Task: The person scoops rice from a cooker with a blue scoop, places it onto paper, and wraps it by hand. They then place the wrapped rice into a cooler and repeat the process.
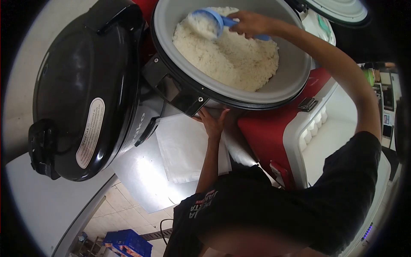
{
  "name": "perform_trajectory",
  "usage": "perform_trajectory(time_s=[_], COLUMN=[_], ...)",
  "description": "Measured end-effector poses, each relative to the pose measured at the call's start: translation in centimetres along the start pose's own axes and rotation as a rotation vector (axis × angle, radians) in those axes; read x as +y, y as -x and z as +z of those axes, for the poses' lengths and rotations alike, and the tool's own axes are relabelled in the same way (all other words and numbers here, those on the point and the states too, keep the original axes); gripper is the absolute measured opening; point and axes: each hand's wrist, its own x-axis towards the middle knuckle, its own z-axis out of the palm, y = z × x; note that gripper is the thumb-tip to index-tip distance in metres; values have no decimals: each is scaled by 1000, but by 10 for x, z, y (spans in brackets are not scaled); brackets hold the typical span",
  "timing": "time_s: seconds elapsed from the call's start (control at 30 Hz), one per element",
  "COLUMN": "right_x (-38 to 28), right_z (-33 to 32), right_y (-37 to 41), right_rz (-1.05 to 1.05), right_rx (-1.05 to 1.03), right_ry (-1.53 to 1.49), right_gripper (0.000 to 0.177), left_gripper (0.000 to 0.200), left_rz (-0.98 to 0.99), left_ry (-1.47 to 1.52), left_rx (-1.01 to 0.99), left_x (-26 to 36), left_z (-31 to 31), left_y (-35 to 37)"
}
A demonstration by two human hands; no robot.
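Inside a large open rice cooker (168,45), white rice (239,64) is heaped in the grey pot. My right hand (250,24) is closed round the handle of a blue scoop (219,22), which is tilted and full of rice near the pot's far side. Below the cooker's near edge, my left hand (212,123) has its fingers spread, touching the cooker's underside or front. Under that forearm, pale sheets (182,147) lie on the metal table.
A closed black rice cooker (85,81) stands at the left. To the right is a red and white cool box (267,128), open. The cooker's raised lid (342,9) is at the upper right. A blue crate (128,243) sits low at the bottom left.
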Motion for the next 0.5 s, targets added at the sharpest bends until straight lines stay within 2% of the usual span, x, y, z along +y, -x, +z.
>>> perform_trajectory(time_s=[0.07, 0.1, 0.17, 0.2, 0.27, 0.4, 0.47, 0.5], right_x=[-7, -7, -25, -31, -41, -63, -59, -47], right_z=[9, 10, 15, 26, 51, 62, 60, 64], right_y=[-24, -27, -14, -14, -12, 26, 47, 55], right_rz=[9, -3, -48, -55, -144, -129, -198, -240], right_rx=[309, 307, 196, 189, 143, 63, -197, -129], right_ry=[195, 192, 169, 174, 351, 327, 455, 470], right_gripper=[54, 54, 43, 43, 34, 33, 32, 32], left_gripper=[126, 126, 126, 126, 126, 118, 120, 122], left_rz=[-9, -17, -5, 7, 8, 29, 48, 70], left_ry=[-12, -20, -36, -42, -61, -12, -17, -17], left_rx=[-7, -24, -19, -27, -20, 65, 78, 87], left_x=[3, 4, 5, 7, 6, 10, 9, 10], left_z=[-2, -4, -8, -8, -4, -4, -5, -4], left_y=[-1, -2, -4, -3, -4, -3, -2, -5])
